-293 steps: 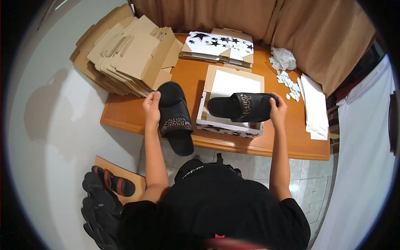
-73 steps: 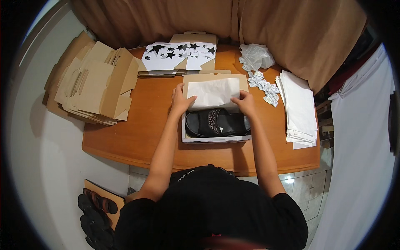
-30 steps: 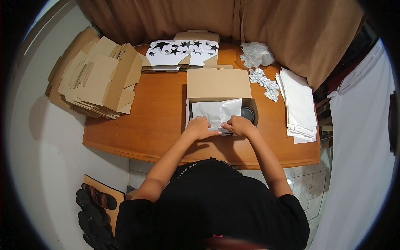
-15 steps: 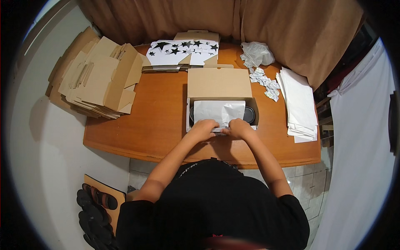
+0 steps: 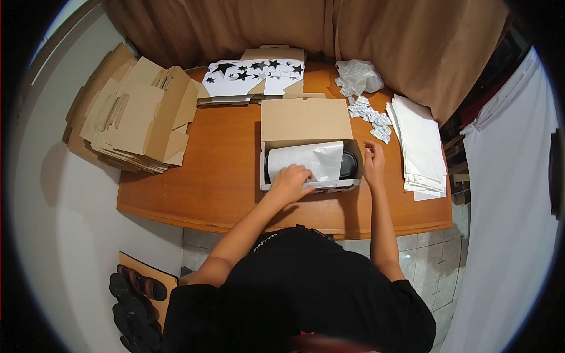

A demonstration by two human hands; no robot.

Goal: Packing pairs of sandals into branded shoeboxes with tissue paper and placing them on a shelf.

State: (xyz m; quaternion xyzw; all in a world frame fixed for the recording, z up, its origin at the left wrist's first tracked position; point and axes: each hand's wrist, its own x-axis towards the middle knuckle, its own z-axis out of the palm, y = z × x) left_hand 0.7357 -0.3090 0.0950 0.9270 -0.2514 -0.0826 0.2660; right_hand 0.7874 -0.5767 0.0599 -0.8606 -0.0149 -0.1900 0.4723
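An open cardboard shoe box (image 5: 306,119) stands before me with its brown lid raised at the back. Inside, a white paper sheet (image 5: 303,159) covers most of a black item with a rounded end (image 5: 349,166) that looks like footwear. My left hand (image 5: 291,183) rests at the paper's front edge and the box's front wall, thumb apart from the fingers, open. Just outside the box's right wall, my right hand (image 5: 374,162) is raised, loosely bent and open, with nothing visible in it. Small white packets (image 5: 371,117) lie beyond that hand.
Flattened cardboard boxes (image 5: 132,117) are piled at the left. Box blanks with black stars (image 5: 241,79) lie at the back. A clear plastic bag (image 5: 359,77) sits behind the packets; a white paper stack (image 5: 419,144) lies at right. Sandals (image 5: 132,300) are on the floor at lower left.
My right hand has let go of the paper's front edge and moved right, outside the box. My left hand stays at the front, and the paper now lies slightly slanted.
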